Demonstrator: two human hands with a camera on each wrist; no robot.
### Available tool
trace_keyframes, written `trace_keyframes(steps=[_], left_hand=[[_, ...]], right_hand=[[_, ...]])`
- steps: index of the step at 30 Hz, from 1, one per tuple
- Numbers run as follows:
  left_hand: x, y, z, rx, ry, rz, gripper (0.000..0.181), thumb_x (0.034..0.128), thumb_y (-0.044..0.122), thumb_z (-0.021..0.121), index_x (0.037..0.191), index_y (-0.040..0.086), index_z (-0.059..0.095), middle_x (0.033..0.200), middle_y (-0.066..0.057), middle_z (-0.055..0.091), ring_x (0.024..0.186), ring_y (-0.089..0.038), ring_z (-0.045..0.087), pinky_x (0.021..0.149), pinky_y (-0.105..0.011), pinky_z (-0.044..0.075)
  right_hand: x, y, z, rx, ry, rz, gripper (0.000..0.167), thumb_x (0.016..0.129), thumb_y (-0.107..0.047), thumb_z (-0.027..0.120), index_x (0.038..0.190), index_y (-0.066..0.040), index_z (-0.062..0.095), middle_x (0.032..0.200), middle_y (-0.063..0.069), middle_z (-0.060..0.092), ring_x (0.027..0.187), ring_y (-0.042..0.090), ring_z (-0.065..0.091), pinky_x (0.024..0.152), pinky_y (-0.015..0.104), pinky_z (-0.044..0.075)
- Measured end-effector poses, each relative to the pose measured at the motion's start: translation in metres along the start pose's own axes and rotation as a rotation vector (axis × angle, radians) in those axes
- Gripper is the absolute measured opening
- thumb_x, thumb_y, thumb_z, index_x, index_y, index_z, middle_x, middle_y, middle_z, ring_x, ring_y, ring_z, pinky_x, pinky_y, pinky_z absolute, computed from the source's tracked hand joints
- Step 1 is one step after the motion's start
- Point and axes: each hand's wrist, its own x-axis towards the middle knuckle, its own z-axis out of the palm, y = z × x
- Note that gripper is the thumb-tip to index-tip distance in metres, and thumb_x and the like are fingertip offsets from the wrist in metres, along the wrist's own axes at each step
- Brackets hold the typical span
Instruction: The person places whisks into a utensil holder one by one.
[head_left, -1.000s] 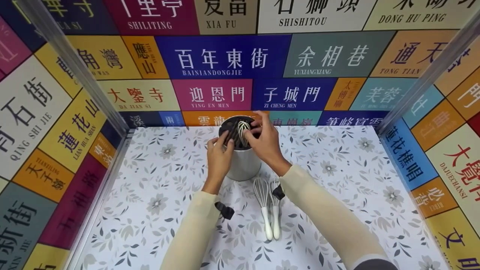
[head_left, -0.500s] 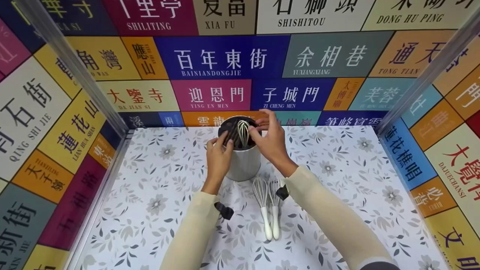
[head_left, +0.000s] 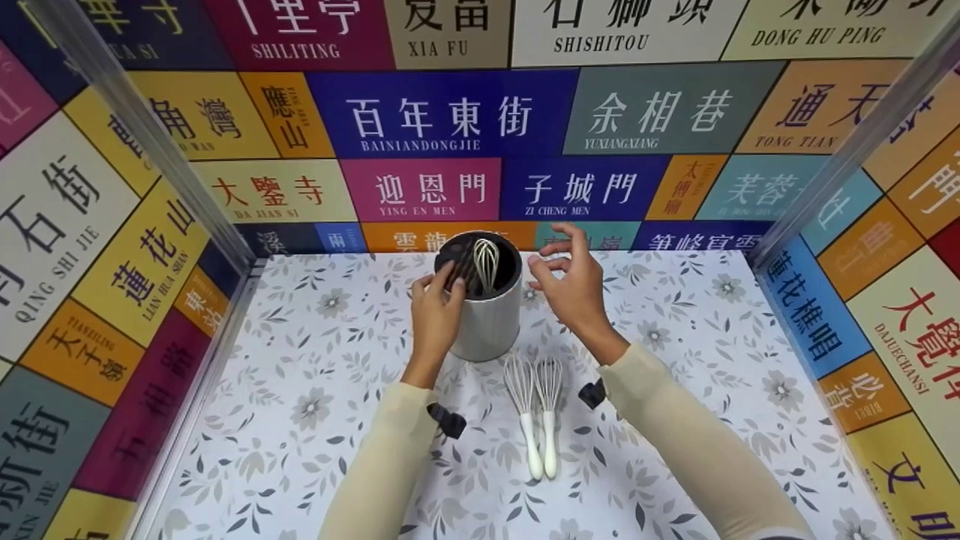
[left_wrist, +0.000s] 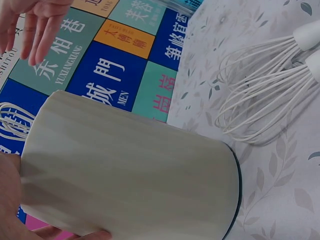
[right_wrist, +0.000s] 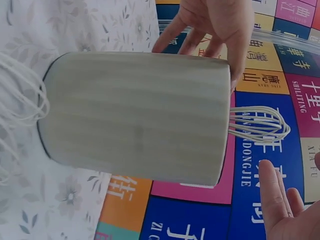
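Note:
A pale utensil canister (head_left: 487, 330) stands upright near the back of the table, with a dark interior and a black slotted insert (head_left: 451, 259) at its left. Inside it a whisk (head_left: 486, 264) stands with its wire loops above the rim. My left hand (head_left: 437, 311) holds the canister's left side at the rim, thumb and fingers round the wall. Just right of the canister, apart from it, my right hand (head_left: 574, 289) is raised with nothing in its spread, loosely bent fingers. Two more whisks, a left one (head_left: 523, 386) and a right one (head_left: 550, 382), lie side by side before the canister.
The table (head_left: 315, 465) wears a white cloth with grey leaves and flowers. Panels of coloured street-name signs (head_left: 442, 112) enclose the back and both sides. Clear corner posts (head_left: 847, 142) rise at the back left and right.
My right hand has let go of the whisk in the canister and moved off to the right, its fingers spreading. My left hand stays on the canister, and the two whisks have not moved.

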Motion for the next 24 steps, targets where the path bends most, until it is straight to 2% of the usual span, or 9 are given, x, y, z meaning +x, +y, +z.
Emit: trace_keyframes(steps=[6,9,14,20,24], left_hand=[[0.0,0.0,0.0,-0.001,-0.005,-0.006,0.042,0.1014,0.032,0.06,0.142,0.02,0.063,0.136,-0.023,0.053,0.119,-0.036,0.057,0.105,-0.05,0.045],[0.0,0.0,0.0,0.0,0.004,-0.002,0.042,0.1008,0.031,0.061,0.141,0.02,0.064,0.135,-0.023,0.053,0.12,-0.037,0.057,0.105,-0.049,0.045],[0.0,0.0,0.0,0.004,0.008,0.002,0.041,0.1005,0.03,0.062,0.14,0.02,0.065,0.135,-0.024,0.054,0.121,-0.037,0.057,0.105,-0.049,0.044],[0.0,0.0,0.0,0.002,-0.002,0.001,0.042,0.101,0.031,0.061,0.141,0.02,0.064,0.136,-0.023,0.053,0.123,-0.036,0.056,0.106,-0.049,0.044],[-0.001,0.0,0.0,-0.004,-0.007,0.001,0.042,0.101,0.031,0.061,0.142,0.02,0.063,0.135,-0.023,0.053,0.125,-0.036,0.055,0.107,-0.049,0.043]], right_hand=[[-0.012,0.014,-0.01,0.01,-0.002,0.065,0.054,0.095,-0.031,0.071,0.143,-0.024,0.047,0.109,0.01,0.061,0.084,0.022,0.072,0.069,0.039,0.062],[-0.019,0.022,-0.016,-0.011,-0.007,0.108,0.057,0.095,-0.031,0.072,0.145,-0.023,0.045,0.11,0.012,0.061,0.086,0.026,0.073,0.069,0.04,0.062],[-0.031,0.037,-0.027,-0.049,-0.027,0.155,0.06,0.094,-0.036,0.073,0.145,-0.024,0.043,0.108,0.01,0.063,0.082,0.024,0.073,0.066,0.039,0.062],[-0.052,0.059,-0.038,-0.088,-0.048,0.206,0.063,0.092,-0.043,0.074,0.145,-0.026,0.043,0.105,0.009,0.065,0.079,0.019,0.073,0.069,0.043,0.062],[-0.068,0.073,-0.041,-0.112,-0.06,0.252,0.065,0.09,-0.046,0.075,0.143,-0.026,0.044,0.105,0.008,0.066,0.079,0.021,0.073,0.067,0.042,0.062]])
